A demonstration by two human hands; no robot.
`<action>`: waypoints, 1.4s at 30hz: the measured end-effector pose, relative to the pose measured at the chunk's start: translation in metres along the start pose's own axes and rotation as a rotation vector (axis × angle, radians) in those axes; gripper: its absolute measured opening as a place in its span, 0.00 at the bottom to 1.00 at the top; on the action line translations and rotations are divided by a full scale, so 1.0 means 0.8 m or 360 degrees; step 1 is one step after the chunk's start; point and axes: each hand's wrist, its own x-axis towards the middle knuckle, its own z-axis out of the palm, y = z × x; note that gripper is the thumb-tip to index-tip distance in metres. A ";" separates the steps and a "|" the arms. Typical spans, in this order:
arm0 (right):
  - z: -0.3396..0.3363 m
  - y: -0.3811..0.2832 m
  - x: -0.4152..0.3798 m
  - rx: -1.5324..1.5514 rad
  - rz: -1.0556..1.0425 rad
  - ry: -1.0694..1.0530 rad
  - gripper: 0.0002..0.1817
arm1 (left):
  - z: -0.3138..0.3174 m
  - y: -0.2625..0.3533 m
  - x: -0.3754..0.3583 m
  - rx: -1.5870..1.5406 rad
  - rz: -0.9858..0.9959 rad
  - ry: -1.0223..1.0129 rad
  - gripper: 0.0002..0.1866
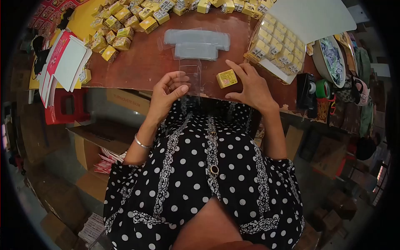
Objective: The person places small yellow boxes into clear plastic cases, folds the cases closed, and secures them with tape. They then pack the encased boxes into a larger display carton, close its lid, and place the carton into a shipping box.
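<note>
My left hand point(170, 89) has its fingers curled at the side of a clear plastic box point(195, 75), holding it near the table's front edge. The see-through walls make the box's outline hard to follow. Just to the right, a small yellow printed box point(226, 78) rests on the table. My right hand point(252, 85) is beside that yellow box, thumb and fingers spread apart, with a gap between them and the box. Beyond both hands lies a pile of flat clear plastic pieces point(196, 51).
Many small yellow boxes point(123, 16) are heaped along the back of the brown table point(125, 73). An open carton point(287, 78) of yellow-and-white boxes stands at right, near green tape point(322, 88) and a bowl point(341, 79). White-and-red cards point(68, 62) lie at left above a red stool point(64, 110).
</note>
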 end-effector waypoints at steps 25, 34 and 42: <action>-0.034 -0.058 0.005 0.0261 -0.0917 0.0806 0.21 | 0.036 0.009 0.002 0.0075 0.0075 -0.0229 0.33; -0.018 -0.050 0.018 0.0328 -0.0997 0.0605 0.24 | 0.058 0.026 0.001 0.0000 0.0251 -0.0228 0.33; 0.029 -0.052 0.005 0.1854 -0.0455 0.0371 0.25 | 0.064 0.026 0.005 -0.0095 0.0268 -0.0343 0.31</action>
